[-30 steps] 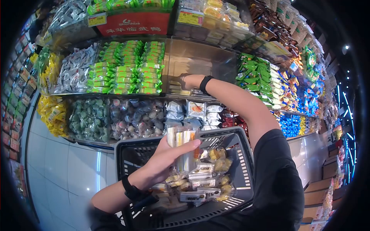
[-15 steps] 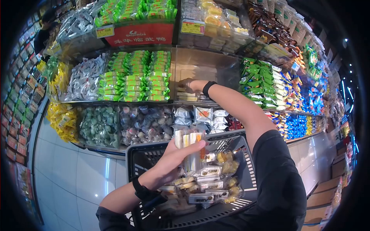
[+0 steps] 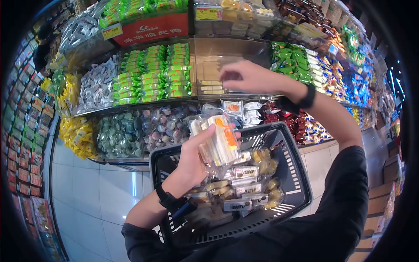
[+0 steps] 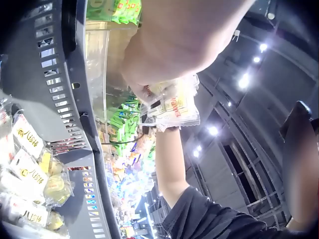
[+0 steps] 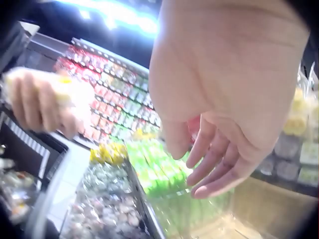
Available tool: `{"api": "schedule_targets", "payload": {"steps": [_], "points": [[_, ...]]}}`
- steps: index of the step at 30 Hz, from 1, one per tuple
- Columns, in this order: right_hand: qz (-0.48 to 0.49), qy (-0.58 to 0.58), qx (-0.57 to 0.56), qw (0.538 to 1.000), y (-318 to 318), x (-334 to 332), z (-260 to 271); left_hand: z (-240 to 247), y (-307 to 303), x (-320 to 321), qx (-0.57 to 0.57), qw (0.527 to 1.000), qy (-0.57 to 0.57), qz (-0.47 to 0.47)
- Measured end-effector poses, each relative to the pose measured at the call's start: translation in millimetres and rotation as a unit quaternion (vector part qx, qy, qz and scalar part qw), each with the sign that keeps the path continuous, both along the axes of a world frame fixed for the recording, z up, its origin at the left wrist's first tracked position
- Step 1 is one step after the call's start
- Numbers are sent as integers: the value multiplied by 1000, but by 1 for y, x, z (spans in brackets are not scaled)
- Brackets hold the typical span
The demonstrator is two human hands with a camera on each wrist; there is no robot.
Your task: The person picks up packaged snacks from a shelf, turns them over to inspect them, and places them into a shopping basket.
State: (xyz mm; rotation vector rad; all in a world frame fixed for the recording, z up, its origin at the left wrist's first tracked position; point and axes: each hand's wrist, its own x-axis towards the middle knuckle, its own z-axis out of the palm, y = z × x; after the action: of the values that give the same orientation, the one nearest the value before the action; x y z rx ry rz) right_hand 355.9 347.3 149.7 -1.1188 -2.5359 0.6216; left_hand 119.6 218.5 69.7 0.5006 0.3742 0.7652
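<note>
My left hand (image 3: 192, 160) grips a stack of clear-wrapped snack packs (image 3: 222, 139) with white and yellow layers and orange print. It holds them over a dark grey shopping basket (image 3: 295, 165). In the left wrist view the wrapper (image 4: 175, 108) sticks out past the fingers. Loosely bent and with nothing in them, the fingers of my right hand (image 3: 252, 77) hang over a mostly bare shelf bin (image 3: 233, 50). A few similar packs (image 3: 211, 86) lie in that bin, just left of the fingertips. The right wrist view shows thumb and fingers apart.
Inside the basket lie white-labelled packs (image 3: 245, 172) and bagged yellow pieces (image 3: 271, 196). Green packs (image 3: 152, 81) fill the bin to the left, and green bags (image 3: 292, 65) the one to the right. Lower bins hold wrapped snacks (image 3: 163, 126). A person (image 3: 41, 50) stands far left.
My right hand has lifted out of the bin and drawn right, away from the packs there. My left hand has turned the stack so its orange print shows more.
</note>
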Motion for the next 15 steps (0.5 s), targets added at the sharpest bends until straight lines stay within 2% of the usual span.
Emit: {"api": "schedule_targets", "payload": {"steps": [3,5,6,7,9,10,12,13,15], "points": [[23,5,-48,999,-72,6,21,5,-7,6,-4,999,-39,31],[-17,-9,-104,994,-115,2,38,2,-7,4,21,999,-36,8],[-44,31,-174,983,-130,0,38,2,-8,4,34,999,-16,1],[-78,24,-223,971,-142,-3,42,2,-8,3,46,999,3,-6],[-101,90,-275,952,-155,-3,19,-2,-8,7,58,998,11,-2],[-103,95,-275,951,-161,-5,7,-5,-8,9,69,997,14,6],[-92,203,-279,934,-168,-12,-15,-6,-10,11,95,995,32,4],[-95,208,-278,933,-168,-14,-20,-7,-10,11,122,992,45,6],[-141,257,-367,883,-168,-19,-25,-8,-13,11,125,991,40,2]]}}
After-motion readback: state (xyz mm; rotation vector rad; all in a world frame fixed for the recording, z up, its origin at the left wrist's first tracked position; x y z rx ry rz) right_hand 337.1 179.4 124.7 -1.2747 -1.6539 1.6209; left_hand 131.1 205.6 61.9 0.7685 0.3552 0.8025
